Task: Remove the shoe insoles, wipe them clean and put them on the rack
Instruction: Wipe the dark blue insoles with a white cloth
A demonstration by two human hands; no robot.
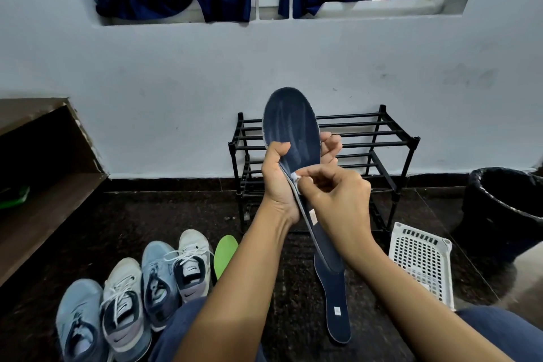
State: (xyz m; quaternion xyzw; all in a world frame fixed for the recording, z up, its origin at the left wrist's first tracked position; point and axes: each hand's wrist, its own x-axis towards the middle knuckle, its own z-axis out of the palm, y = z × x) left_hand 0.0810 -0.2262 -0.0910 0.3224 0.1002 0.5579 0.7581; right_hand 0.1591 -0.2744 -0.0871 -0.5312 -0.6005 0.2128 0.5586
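The left hand (279, 185) holds a dark navy foam insole (291, 126) upright in front of the black metal two-tier rack (382, 141), fingers curled round one edge and thumb on the other. The right hand (338, 197) pinches a small white wipe (294, 177) in closed fingers against the insole's middle. On the dark speckled floor (176, 214) lie a second navy insole (335, 303), a bright green insole (224, 253) beside four pale sneakers (132, 297), and a white perforated plastic basket (420, 261)

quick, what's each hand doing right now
Left hand: grips the navy insole.
Right hand: pinches a small white wipe against it.
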